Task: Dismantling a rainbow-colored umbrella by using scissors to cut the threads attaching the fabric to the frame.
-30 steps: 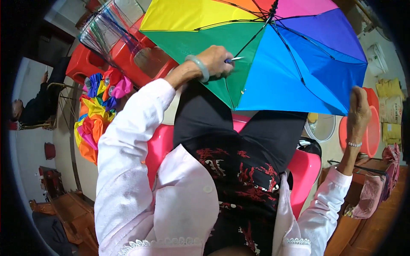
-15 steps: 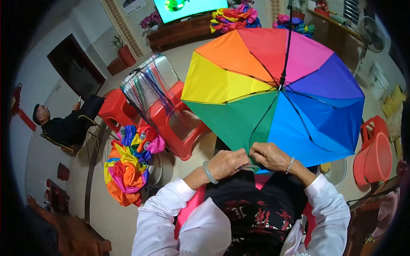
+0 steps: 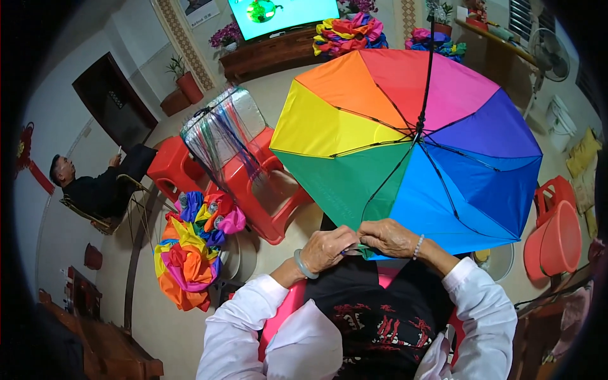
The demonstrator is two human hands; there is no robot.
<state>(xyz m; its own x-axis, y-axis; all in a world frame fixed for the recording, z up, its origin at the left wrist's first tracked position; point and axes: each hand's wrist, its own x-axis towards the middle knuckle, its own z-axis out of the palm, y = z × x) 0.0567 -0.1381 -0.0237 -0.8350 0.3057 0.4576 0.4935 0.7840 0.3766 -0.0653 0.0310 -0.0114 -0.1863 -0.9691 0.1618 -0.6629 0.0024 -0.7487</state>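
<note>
A rainbow-coloured umbrella is spread open before me, its inside with black ribs and shaft showing. The near edge of its green panel reaches my lap. There my right hand is closed in a pinch on the umbrella's green edge. Right beside it, my left hand is closed too, its fingertips almost touching the right hand's. A small, thin item shows at the left fingertips, too small to name. A pale bangle is on the left wrist and a bead bracelet on the right.
Red plastic stools stand ahead left, with a silvery pack and long coloured strands on them. Bunched rainbow cloth lies at my left, more at the back. A person sits far left. Red buckets stand right.
Both hands have shifted slightly left along the green edge. The green panel's near edge has moved left with them, and the umbrella has turned a little.
</note>
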